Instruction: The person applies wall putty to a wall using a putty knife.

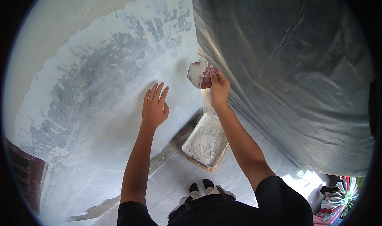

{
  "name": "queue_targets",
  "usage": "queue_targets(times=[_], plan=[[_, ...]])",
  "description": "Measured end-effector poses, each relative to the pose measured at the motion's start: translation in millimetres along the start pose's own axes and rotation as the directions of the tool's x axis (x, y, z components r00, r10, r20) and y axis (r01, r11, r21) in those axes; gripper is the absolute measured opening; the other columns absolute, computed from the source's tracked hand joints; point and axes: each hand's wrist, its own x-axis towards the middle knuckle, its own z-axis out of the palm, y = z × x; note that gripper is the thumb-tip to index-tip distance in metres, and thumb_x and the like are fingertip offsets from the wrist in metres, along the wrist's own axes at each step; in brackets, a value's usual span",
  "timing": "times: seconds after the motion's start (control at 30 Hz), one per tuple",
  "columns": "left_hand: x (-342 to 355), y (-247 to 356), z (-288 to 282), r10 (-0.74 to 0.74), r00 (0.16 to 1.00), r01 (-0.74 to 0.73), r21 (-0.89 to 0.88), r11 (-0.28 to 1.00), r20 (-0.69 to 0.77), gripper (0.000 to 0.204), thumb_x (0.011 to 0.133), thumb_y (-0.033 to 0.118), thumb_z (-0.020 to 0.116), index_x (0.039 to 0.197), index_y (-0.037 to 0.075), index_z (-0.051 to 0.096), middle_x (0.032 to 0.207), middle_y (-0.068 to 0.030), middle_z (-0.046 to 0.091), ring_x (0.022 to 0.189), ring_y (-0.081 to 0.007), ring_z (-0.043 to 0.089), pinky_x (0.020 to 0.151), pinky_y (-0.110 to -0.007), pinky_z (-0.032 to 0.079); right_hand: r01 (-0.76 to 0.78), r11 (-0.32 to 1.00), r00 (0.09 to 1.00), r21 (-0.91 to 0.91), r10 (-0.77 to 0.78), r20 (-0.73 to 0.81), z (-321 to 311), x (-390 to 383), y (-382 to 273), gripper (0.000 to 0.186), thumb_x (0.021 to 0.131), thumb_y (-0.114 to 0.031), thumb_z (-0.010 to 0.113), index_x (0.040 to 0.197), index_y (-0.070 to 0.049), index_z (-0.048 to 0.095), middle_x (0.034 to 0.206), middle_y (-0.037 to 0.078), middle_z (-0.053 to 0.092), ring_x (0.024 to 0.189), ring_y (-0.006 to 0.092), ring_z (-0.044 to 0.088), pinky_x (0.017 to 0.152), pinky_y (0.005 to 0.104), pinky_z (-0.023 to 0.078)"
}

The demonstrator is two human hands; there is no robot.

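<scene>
A flat reddish scraper (206,81), its blade partly coated with whitish paste, is gripped in my right hand (220,89) near the wall's right edge. My left hand (154,108) holds nothing; its fingers are stretched out and apart, at or very close to the wall (131,95). Whether the fingertips touch it I cannot tell. Patchy white filler covers the wall around a rough grey area. Below my hands, a rectangular tray (191,143) on the floor contains whitish paste (207,140).
A large shiny plastic sheet (294,75) hangs along the right side. Grey floor tiles (171,182) lie below, with my feet near the tray. Dark brown woodwork (30,172) borders the wall at lower left. Colourful fabrics (330,208) are piled at lower right.
</scene>
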Motion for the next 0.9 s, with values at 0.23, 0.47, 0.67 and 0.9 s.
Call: queue_targets(times=[0.23, 0.47, 0.67, 0.9], plan=[[-124.2, 90.3, 94.9, -0.137, 0.948, 0.246, -0.389, 0.888, 0.287, 0.042, 0.075, 0.003, 0.057, 0.117, 0.004, 0.057, 0.123, -0.0126, 0.059, 0.111, -0.0308, 0.057, 0.095, -0.044, 0.045, -0.319, 0.939, 0.946, -0.132, 0.307, -0.106, -120.8, -73.5, 74.4, 0.016, 0.097, -0.006, 0.052, 0.104, 0.002, 0.064, 0.081, -0.001, 0.061, 0.07, 0.0054, 0.054, 0.062, 0.0226, 0.044], [-210.5, 156.9, 121.6, -0.116, 0.809, 0.418, -0.424, 0.804, 0.576, 0.036, 0.077, 0.006, 0.058, 0.113, 0.005, 0.06, 0.108, -0.0111, 0.064, 0.1, -0.0299, 0.06, 0.086, -0.045, 0.048, -0.444, 0.672, 0.891, -0.593, 0.403, -0.21, -219.5, -142.5, 123.7, 0.016, 0.094, -0.008, 0.055, 0.103, -0.001, 0.067, 0.078, 0.003, 0.067, 0.066, 0.0102, 0.061, 0.06, 0.0272, 0.048], [-276.7, 183.0, 138.1, -0.072, 0.664, 0.476, -0.347, 0.809, 0.744, 0.034, 0.077, 0.01, 0.06, 0.111, 0.006, 0.061, 0.101, -0.0113, 0.066, 0.092, -0.0299, 0.062, 0.079, -0.045, 0.048, -0.317, 0.411, 0.918, -0.855, 0.358, -0.169, -261.3, -192.4, 163.1, 0.019, 0.089, -0.013, 0.059, 0.102, -0.002, 0.067, 0.09, 0.019, 0.07, 0.085, 0.0316, 0.07, 0.074, 0.0367, 0.053], [-318.7, 210.0, 134.3, 0.001, 0.57, 0.566, -0.394, 0.724, 0.821, 0.033, 0.082, 0.013, 0.058, 0.114, 0.004, 0.058, 0.107, -0.0141, 0.063, 0.096, -0.033, 0.061, 0.084, -0.046, 0.048, -0.315, 0.323, 0.885, -0.892, 0.44, -0.154, -287.3, -210.1, 213.6, 0.022, 0.091, -0.014, 0.059, 0.108, -0.003, 0.067, 0.092, 0.016, 0.071, 0.083, 0.0255, 0.07, 0.074, 0.0341, 0.053]])
